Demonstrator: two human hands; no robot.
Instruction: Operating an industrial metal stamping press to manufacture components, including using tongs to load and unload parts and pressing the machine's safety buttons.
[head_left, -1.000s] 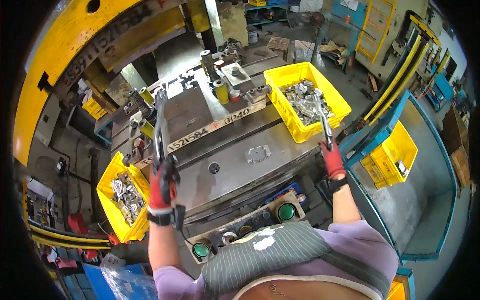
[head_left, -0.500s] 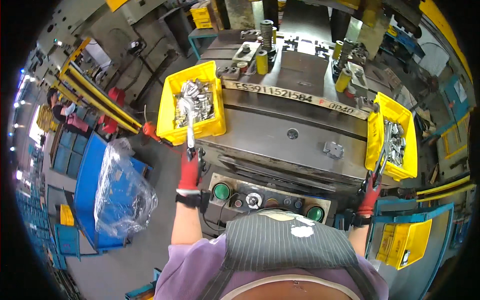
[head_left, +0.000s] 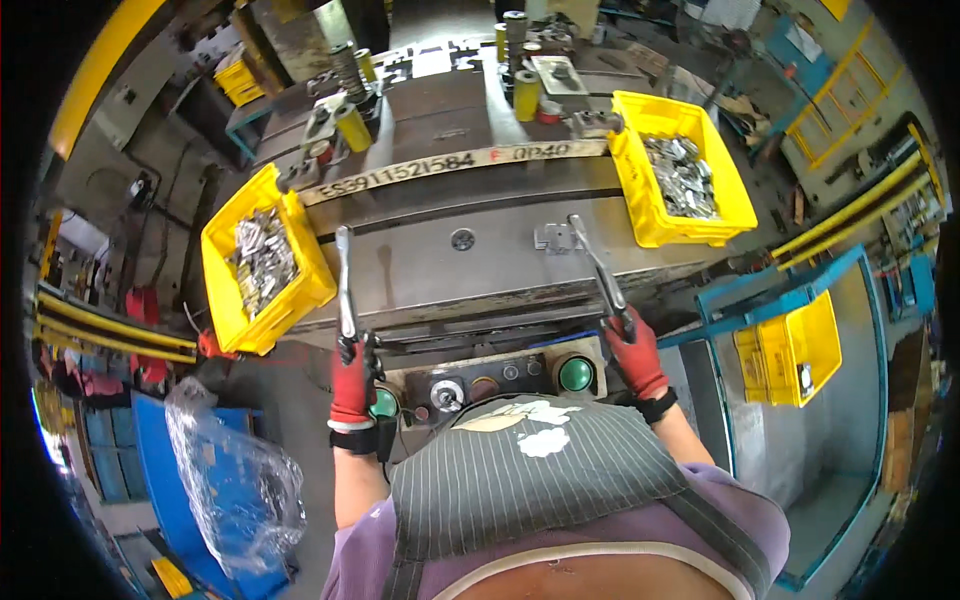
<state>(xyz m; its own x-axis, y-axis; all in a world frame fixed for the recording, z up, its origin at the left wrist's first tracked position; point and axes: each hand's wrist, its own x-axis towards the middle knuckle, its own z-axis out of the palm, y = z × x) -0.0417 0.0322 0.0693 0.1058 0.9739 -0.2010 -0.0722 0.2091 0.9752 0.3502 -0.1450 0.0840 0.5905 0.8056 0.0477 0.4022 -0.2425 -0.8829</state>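
Your left hand (head_left: 352,383) and right hand (head_left: 633,354) grip metal tools (head_left: 346,282); bumping could slide the flat piece (head_left: 550,238) off the surface's (head_left: 405,275) front edge.

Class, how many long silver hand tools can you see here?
2. One long silver tool is in the left hand; a second silver tool is in the right hand, its tip by the flat metal piece. Others could be hidden in the background.

Metal part (head_left: 554,238) on grey bed (head_left: 490,275)
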